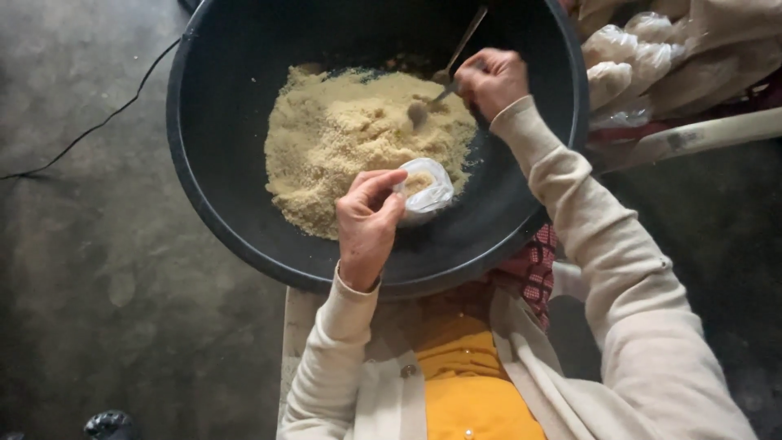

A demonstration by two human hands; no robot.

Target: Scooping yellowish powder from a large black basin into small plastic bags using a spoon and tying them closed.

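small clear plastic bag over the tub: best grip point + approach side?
Grip the small clear plastic bag at its rolled-open rim, coming from the near side, as the left hand does. The mouth faces up over the big black round tub, so a rim pinch probably keeps it open and leaves the far side free for the metal spoon.

One black basin (212, 187); one heap of yellow meal (342, 147); two spoons (423, 106); one small open bag (423, 191); several filled bags (635, 57); one cable (98, 122)
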